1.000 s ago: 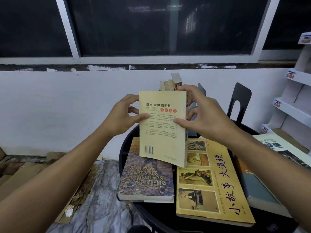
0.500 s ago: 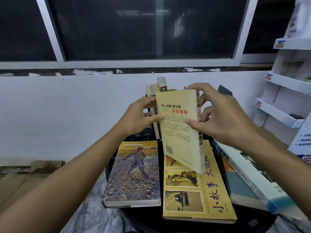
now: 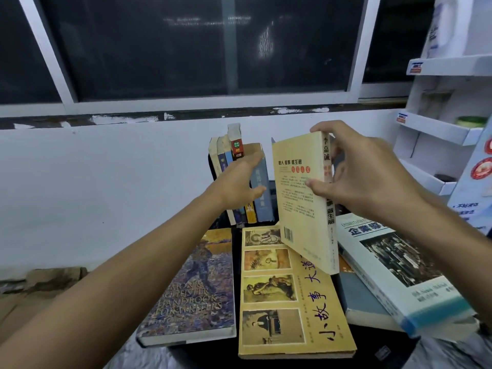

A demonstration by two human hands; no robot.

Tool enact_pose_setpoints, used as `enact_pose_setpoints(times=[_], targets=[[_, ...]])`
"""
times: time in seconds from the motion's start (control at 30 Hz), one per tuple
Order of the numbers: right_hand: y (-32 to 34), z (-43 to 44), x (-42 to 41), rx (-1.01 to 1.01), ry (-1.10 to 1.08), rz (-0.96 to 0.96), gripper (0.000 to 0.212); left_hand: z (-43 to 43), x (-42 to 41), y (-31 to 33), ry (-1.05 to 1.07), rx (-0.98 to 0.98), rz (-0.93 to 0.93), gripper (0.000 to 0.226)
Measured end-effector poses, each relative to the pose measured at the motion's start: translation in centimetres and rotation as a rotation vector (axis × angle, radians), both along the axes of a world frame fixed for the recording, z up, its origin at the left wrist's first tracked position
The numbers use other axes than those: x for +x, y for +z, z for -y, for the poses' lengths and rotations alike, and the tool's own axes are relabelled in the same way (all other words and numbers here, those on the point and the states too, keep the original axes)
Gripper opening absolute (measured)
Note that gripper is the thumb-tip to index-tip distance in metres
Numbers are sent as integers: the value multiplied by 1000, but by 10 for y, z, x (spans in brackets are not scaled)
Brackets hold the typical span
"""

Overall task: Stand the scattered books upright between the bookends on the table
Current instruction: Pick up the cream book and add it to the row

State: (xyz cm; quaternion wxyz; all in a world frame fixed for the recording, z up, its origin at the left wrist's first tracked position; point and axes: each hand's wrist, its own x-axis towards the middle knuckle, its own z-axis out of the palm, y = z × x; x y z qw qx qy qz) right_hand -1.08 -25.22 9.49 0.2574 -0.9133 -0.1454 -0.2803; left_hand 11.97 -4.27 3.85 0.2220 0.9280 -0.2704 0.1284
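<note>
Paperback, yellow, is pinched at its spine by the right hand, thumb on the cover, and hangs tilted just right of the left hand. That hand lies open and flat against the leaning row of standing books. Likely trouble: the row slumps into the gap if the palm lifts early, or the one-handed pinch lets the book twist.

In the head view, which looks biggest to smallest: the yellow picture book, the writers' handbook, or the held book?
1. yellow picture book
2. writers' handbook and held book look about alike; the held one is up nearer the camera, so I won't rank them.
</note>
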Motion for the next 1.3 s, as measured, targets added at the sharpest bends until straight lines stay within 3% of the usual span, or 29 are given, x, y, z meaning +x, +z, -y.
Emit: enact_pose_setpoints(times=[0.3,0.53,0.93,1.3], targets=[[0,-5,24,-45,-19,-1,66,15,11,-4,34,43,-78,82],[0,-13,45,-96,-59,21,65,13,6,-3,74,39,-72,68],[-3,-37,92,-137,-76,18,62,12,4,-6,72,7,-76,83],[-49,-45,137,-31,-14,171,69,10,5,-9,60,16,-61,86]])
